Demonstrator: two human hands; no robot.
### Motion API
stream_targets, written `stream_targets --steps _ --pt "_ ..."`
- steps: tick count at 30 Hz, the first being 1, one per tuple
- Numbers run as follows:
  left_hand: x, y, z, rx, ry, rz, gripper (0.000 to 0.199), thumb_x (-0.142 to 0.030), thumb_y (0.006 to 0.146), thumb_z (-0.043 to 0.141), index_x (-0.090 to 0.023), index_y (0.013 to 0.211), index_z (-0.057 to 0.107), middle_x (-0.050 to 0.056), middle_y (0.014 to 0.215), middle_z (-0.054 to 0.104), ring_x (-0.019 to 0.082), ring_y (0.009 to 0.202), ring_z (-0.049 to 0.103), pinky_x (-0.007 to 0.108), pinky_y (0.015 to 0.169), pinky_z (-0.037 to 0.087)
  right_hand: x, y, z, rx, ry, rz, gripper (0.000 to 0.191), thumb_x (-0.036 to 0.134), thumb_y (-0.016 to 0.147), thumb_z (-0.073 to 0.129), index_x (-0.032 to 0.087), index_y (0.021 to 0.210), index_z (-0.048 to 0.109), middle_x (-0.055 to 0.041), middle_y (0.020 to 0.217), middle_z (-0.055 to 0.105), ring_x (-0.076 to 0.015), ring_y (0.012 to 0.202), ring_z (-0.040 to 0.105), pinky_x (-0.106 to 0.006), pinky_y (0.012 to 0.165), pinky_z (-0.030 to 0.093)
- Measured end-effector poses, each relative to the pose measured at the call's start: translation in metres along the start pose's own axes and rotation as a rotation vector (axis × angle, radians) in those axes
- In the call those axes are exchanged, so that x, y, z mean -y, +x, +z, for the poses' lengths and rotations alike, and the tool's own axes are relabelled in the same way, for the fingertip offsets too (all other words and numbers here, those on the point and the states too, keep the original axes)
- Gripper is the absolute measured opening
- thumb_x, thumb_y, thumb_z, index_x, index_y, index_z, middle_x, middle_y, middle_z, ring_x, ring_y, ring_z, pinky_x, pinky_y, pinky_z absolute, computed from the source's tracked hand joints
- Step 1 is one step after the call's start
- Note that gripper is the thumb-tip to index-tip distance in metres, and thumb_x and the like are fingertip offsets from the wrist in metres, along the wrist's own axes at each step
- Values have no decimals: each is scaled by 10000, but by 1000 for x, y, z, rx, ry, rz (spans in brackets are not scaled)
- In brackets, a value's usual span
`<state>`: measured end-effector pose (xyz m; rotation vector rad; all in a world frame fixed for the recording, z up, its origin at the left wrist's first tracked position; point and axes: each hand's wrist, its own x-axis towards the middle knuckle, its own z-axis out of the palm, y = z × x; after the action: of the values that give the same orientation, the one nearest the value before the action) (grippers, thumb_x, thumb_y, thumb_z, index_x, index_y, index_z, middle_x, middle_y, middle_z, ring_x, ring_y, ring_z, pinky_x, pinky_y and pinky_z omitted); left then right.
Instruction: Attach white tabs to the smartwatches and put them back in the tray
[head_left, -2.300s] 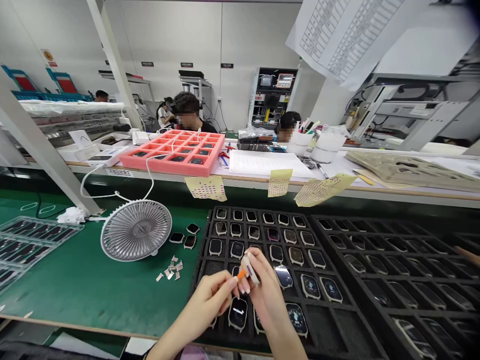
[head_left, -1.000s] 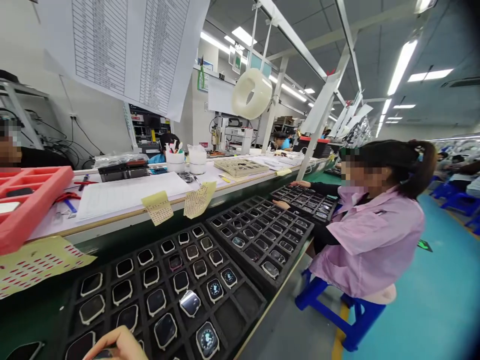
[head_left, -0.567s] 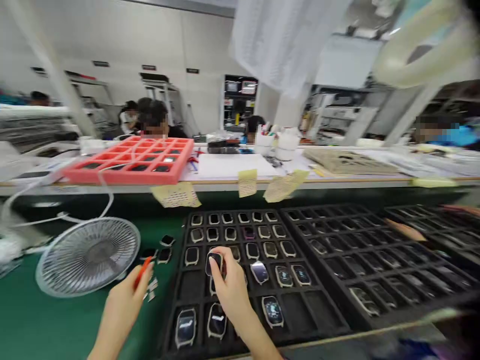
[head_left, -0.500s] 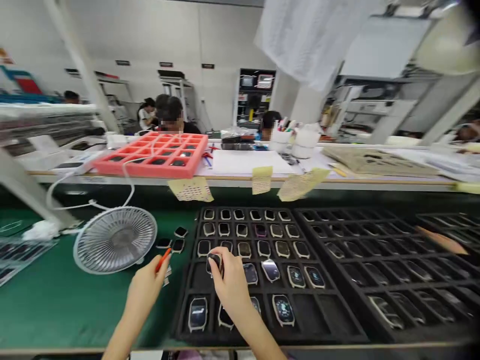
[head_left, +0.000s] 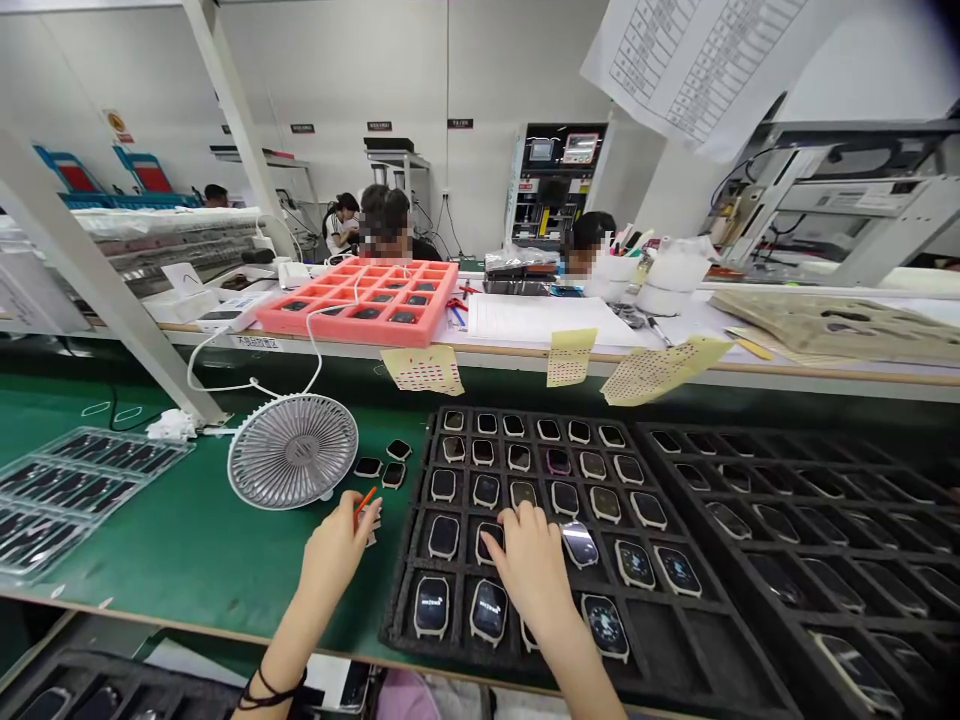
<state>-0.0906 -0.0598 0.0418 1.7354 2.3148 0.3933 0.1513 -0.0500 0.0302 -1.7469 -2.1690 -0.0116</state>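
Above the green mat, my left hand (head_left: 337,540) is closed around a slim orange stick-like tool (head_left: 365,503); its full shape is hidden. My right hand (head_left: 531,565) reaches over the black foam tray (head_left: 671,640), thumb and fingers bent onto a smartwatch (head_left: 489,546) in its compartment. That hand hides part of this watch and neighbouring ones. Left of it, another smartwatch (head_left: 444,537) lies in the same row. Two watches with lit screens, one a smartwatch (head_left: 431,606), sit in the front row. Several small watch faces (head_left: 393,475) lie beside the tray.
A grey fan (head_left: 294,452) stands left of my hands. A second black tray (head_left: 795,560) of watches adjoins on the right. Clear plastic trays (head_left: 82,490) lie far left. On the shelf are a pink compartment tray (head_left: 375,325) and papers (head_left: 547,318). People sit beyond.
The smartwatch in my right hand now appears to lie in the previously vacant left compartment. My right hand has moved one compartment right. The left still holds the orange tool; the view has shifted left.
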Motion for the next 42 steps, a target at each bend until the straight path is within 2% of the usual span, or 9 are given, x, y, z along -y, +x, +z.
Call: stream_targets --steps 5,10,12,15,19,25,35,39,42 --pt "-37 -24 -7 63 -241 312 270 -456 907 425 -216 976 528 25 828 670 209 710 643 270 631 430 -8 1 3 37 171 -50 88 305 831 598 219 816 586 -86 862 610 -286 845 578 -378 697 420" --pt "-69 -42 -12 245 -504 461 207 -349 933 394 -211 906 546 16 862 624 167 767 588 246 683 415 -8 1 -12 206 763 38 63 220 793 615 238 824 564 -12 771 646 -222 760 601 -351 722 430" --pt "-76 -45 -13 319 -657 452 254 -359 943 373 -198 842 542 -7 765 556 136 690 524 225 634 391 -8 1 -20 231 1064 110 89 265 790 637 230 855 588 -5 750 655 -206 720 601 -334 700 432" --pt "-86 -51 -11 484 -943 330 313 -455 927 378 -191 816 505 -71 587 366 89 491 334 194 465 276 -4 0 -31 147 1523 273 220 392 804 645 218 936 618 -2 730 629 -178 685 583 -289 631 430" --pt "-102 -59 -6 671 -1129 249 412 -575 881 401 -188 759 478 -98 533 288 64 409 192 195 384 158 9 -2 -39 161 1939 438 223 418 822 633 227 925 581 67 558 483 -88 425 402 -200 403 293" --pt "-110 -63 -3 598 -1074 312 442 -562 889 406 -171 707 503 -88 506 308 63 403 234 206 381 172 18 -2 -41 105 2003 457 236 398 802 672 218 811 520 98 523 433 -36 357 290 -150 343 243" --pt "-106 -60 -5 575 -1028 368 407 -469 911 415 -152 702 563 -82 456 361 62 399 271 203 416 213 16 -3 -44 155 1954 384 282 428 795 676 218 789 487 116 463 425 -26 311 316 -138 327 248" --pt "-107 -57 -3 609 -1078 371 438 -523 884 431 -159 669 544 -83 414 382 55 351 271 195 382 206 18 -2 -40 267 2147 504 348 403 713 754 208 745 468 122 495 435 11 305 154 -124 290 115" --pt "-107 -55 1 616 -1124 344 463 -575 857 444 -161 674 541 -92 395 365 50 327 243 190 360 189 18 0 -34 280 2228 576 351 361 674 788 203 762 487 122 503 440 9 331 122 -118 293 93"
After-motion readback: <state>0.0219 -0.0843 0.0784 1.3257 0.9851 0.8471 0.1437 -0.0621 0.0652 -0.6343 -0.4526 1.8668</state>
